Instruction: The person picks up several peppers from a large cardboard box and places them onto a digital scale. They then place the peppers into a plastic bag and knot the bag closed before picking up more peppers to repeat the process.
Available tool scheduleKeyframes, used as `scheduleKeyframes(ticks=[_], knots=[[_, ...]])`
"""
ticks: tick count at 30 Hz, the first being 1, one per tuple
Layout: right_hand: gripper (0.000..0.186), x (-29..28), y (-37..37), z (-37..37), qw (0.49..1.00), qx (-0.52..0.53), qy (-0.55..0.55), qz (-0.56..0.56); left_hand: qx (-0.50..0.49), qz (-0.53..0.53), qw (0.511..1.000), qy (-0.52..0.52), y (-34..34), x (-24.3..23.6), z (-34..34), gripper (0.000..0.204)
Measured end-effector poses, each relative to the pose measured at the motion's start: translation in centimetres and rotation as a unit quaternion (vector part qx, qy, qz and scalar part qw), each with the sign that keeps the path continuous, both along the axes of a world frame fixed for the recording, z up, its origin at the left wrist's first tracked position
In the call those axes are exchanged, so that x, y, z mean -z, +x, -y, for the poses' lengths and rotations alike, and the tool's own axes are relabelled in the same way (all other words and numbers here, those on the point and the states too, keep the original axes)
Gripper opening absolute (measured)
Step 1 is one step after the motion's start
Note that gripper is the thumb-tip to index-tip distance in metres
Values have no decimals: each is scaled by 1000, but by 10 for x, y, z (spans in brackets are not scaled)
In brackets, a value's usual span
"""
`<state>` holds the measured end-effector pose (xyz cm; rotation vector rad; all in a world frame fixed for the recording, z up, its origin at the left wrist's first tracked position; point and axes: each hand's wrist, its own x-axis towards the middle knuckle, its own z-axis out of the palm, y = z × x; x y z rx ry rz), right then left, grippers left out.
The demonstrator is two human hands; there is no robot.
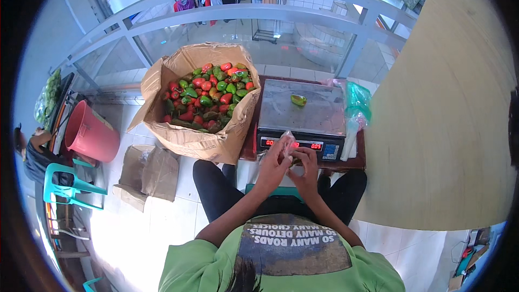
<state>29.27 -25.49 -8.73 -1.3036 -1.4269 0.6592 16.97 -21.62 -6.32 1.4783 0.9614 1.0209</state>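
My left hand (274,163) and my right hand (305,170) meet in front of the digital scale (303,116). Between them they pinch a small clear plastic bag (290,139), its gathered top sticking up from the fingers. Lower down, what the bag holds is mostly covered by my hands. One green bell pepper (298,100) lies alone on the metal weighing plate. Beyond my hands glows the scale's red display (268,143), partly blocked by the bag. To the left, an open cardboard box (197,143) is filled with red and green bell peppers (206,85).
Green and clear plastic bags (358,103) hang at the scale's right, above a brown stand (357,159). A wooden panel (443,130) closes off the right side. Left are a flattened carton (146,176), a red bucket (93,132), a teal chair (67,184) and another person (40,157).
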Motion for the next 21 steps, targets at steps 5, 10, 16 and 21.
scheduleKeyframes(ticks=[5,10,16,21], knots=[[42,-9,-3,2,991,-50,64,108,-19,-44,999,5,-5,-7,-3,50],[44,-3,-2,-8,953,-151,76,251,-13,-39,997,69,-4,-1,-4,51],[47,-1,-8,-22,987,-146,-71,6,5,-12,1000,27,-1,7,2,51],[32,15,2,-24,993,-112,-39,-5,1,-16,999,28,-3,21,1,51]])
